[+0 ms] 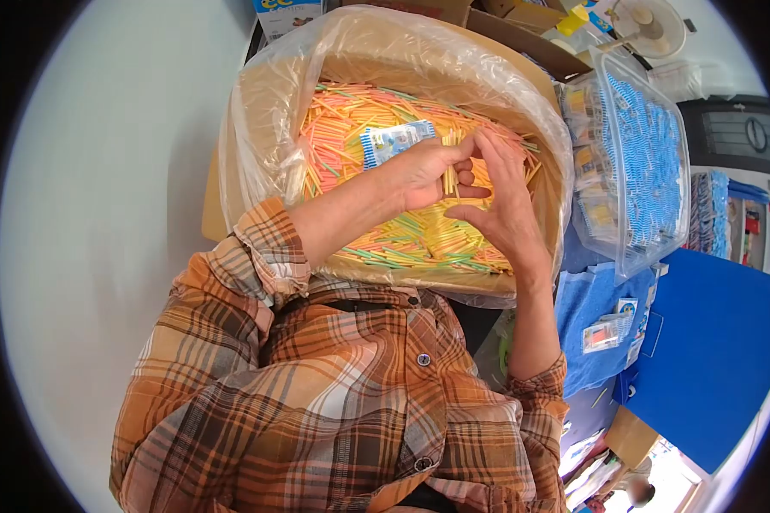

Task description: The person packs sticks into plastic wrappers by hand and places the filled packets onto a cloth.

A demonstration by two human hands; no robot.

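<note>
My left hand (432,173) is closed round a small bundle of thin yellow sticks (451,178), held upright over the box. Close by on the right is my right hand (506,201), its fingers curved and its thumb well apart, spanning the bundle's two ends. Whether it touches the sticks I cannot tell. Below both hands lies a deep heap of loose pink, yellow, orange and green sticks (402,244). A blue and white printed packet (393,141) rests on the heap, partly behind my left forearm.
A cardboard box lined with clear plastic (269,111) surrounds the heap. To the right stands a clear tub (633,171) of blue and white packets. Some packets (607,333) lie on a blue cloth (583,295) beside a blue panel (710,342). Another person (637,492) is at the lower right.
</note>
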